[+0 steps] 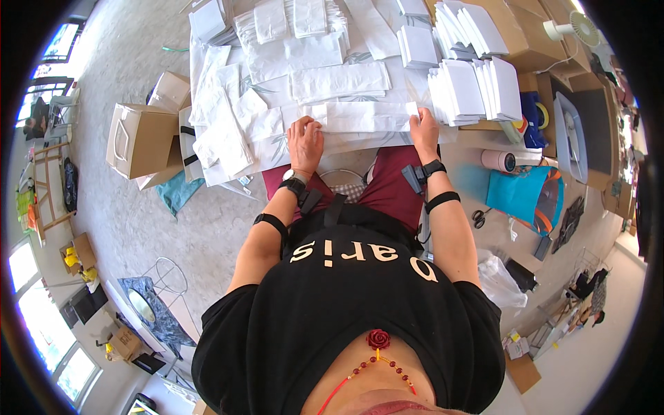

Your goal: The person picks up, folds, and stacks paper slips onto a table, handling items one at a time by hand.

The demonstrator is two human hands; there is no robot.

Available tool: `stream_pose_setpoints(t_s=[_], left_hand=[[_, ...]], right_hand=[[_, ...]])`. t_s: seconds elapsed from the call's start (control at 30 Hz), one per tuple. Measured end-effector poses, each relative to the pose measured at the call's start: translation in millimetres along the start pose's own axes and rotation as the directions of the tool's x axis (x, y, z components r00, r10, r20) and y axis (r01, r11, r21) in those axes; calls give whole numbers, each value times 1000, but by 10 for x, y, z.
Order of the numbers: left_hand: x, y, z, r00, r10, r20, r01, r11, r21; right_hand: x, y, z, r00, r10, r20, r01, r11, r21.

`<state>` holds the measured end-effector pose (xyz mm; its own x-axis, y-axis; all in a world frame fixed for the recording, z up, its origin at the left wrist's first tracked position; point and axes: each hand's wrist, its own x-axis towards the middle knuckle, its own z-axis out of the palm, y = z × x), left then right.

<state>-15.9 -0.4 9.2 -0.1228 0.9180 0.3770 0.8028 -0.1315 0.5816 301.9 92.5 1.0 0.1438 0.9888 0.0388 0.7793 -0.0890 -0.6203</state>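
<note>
A long white folded strip (366, 116), thin like paper or soft film, lies across the near side of the table in front of me. My left hand (305, 144) has its fingers curled onto the strip's left end. At the other end my right hand (424, 131) pinches the strip's right end, thumb on top, beside a small bright white flap. Just beyond lies another pile of flat white folded pieces (339, 81). Loose white pieces (225, 128) overlap in a heap left of my left hand. Stacks of folded white sheets (462, 90) stand right of my right hand.
A patterned cover lies over the table (332, 144). Cardboard boxes (142, 142) stand on the floor at left. To the right are a pink cylinder (496, 160), a blue bag (515, 196), black scissors (480, 218), and a small fan (579, 29) farther back.
</note>
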Motion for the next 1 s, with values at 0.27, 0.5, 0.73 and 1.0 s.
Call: stream_pose_setpoints(t_s=[0.27,0.5,0.73,1.0], left_hand=[[10,15,-9,1000,18,-15,-18,1000,6],[14,30,-11,1000,20,2,-20,1000,17],[4,7,15,1000,9,5,-9,999,35],[19,21,32,996,-53,-71,47,996,-79]], right_hand=[[-47,-56,15,993,-88,-77,73,981,-182],[-253,-879,-13,881,-450,-147,426,889,-169],[-428,-1288,636,841,-514,171,473,850,232],[-464,-1291,802,836,-507,210,473,860,192]])
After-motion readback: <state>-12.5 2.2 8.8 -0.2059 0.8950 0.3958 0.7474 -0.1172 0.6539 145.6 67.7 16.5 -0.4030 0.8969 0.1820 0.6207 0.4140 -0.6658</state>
